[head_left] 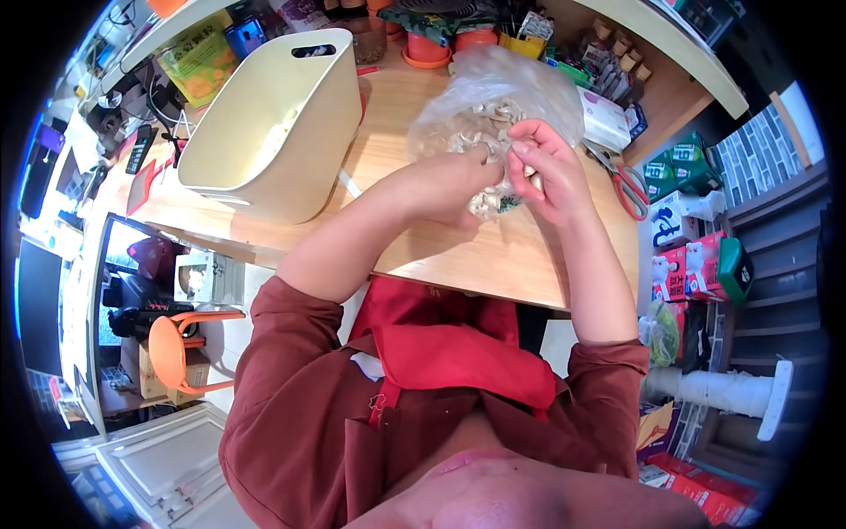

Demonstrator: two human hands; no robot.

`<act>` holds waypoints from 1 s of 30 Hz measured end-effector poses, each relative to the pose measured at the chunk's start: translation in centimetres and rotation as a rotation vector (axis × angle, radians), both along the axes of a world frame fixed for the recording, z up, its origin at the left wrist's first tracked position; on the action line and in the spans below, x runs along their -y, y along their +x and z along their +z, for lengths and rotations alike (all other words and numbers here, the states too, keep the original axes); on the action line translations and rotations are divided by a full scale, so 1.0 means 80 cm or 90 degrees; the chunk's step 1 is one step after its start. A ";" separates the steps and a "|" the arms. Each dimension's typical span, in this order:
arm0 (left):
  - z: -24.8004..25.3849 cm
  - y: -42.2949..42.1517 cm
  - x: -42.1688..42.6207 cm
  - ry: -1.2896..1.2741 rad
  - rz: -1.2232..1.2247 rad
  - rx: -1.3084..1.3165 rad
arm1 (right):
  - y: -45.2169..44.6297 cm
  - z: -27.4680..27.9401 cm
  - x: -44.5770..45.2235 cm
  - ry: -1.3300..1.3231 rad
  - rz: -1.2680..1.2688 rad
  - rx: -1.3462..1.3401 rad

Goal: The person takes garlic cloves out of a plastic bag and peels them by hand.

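Observation:
My right hand (548, 169) is closed, with pale garlic cloves (534, 175) between its curled fingers and palm. Just to its left, my left hand (451, 187) is seen from the back, fingers bent in toward the right hand; whatever they pinch is hidden. Beyond both hands lies a clear plastic bag (515, 84), its mouth spread and full of garlic with papery skins (476, 128). More whitish garlic pieces (485, 204) lie under the hands by the table's near side. A cream bin (322, 132) stands to the left with a few pale cloves (286, 123) inside.
Red-handled scissors (630, 189) lie at the table's right edge, near a white box (604, 119). Small corked bottles (617, 62) and orange pots (427, 48) line the back. A phone-like black remote (139, 150) is far left; an orange chair (167, 353) stands below.

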State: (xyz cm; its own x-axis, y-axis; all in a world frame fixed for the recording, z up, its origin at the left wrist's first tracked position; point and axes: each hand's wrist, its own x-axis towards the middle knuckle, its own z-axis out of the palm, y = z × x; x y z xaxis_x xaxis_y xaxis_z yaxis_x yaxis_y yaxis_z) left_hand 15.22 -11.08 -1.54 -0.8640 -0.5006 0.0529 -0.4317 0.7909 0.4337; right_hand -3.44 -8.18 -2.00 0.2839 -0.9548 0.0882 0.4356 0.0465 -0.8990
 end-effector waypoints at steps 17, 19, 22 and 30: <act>-0.029 -0.011 0.033 -0.037 0.125 -0.387 | 0.016 -0.012 0.000 -0.242 -0.226 -0.666; -0.029 -0.012 0.032 -0.045 0.119 -0.388 | 0.016 -0.009 0.000 -0.239 -0.210 -0.713; -0.026 -0.014 0.025 -0.055 0.096 -0.388 | 0.022 -0.010 -0.004 -0.282 -0.218 -0.739; -0.029 -0.020 0.019 0.002 0.108 -0.420 | 0.024 -0.015 -0.005 -0.330 -0.253 -0.761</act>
State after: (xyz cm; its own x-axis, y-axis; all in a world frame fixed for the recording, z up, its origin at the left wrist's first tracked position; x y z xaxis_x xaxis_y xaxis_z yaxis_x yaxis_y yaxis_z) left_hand 13.61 -12.61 -3.82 -0.5614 -0.6269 0.5402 -0.1941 0.7343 0.6504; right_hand -1.49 -7.75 -3.21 0.1542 -0.9222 0.3546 -0.7103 -0.3530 -0.6091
